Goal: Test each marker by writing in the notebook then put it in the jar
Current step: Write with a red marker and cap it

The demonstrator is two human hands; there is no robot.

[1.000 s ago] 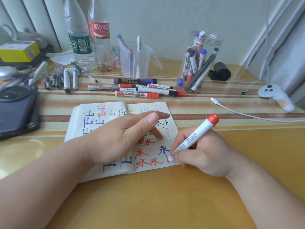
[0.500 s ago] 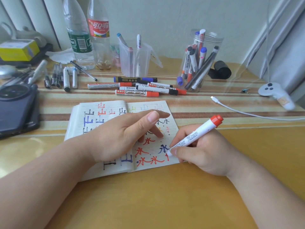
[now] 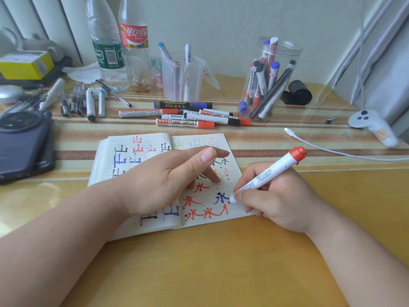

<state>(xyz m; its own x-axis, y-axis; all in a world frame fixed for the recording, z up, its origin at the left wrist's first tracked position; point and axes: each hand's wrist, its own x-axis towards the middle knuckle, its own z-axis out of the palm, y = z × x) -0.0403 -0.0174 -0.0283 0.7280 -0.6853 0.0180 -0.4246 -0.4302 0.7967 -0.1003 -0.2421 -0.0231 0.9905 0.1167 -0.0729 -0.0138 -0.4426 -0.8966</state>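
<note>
An open notebook [image 3: 124,147] lies on the table, its pages filled with red, blue and black characters. My left hand [image 3: 163,182] rests on it with fingers spread, fingertips pressing the right page. My right hand [image 3: 270,198] grips a white marker with a red end [image 3: 272,171], its tip touching the right page beside a fresh red stroke. At the back right stands a clear jar [image 3: 285,54] holding several markers. Several more whiteboard markers [image 3: 188,122] lie in a pile behind the notebook.
A clear cup [image 3: 183,78] with pens, two plastic bottles [image 3: 108,47], loose pens [image 3: 88,100] and a dark phone [image 3: 22,140] crowd the back and left. A white cable [image 3: 327,147], a white controller [image 3: 371,127] and a black roll [image 3: 298,91] sit at the right.
My right hand moved the marker tip up the right page, leaving a new red stroke at the lower right. My left hand stayed in place.
</note>
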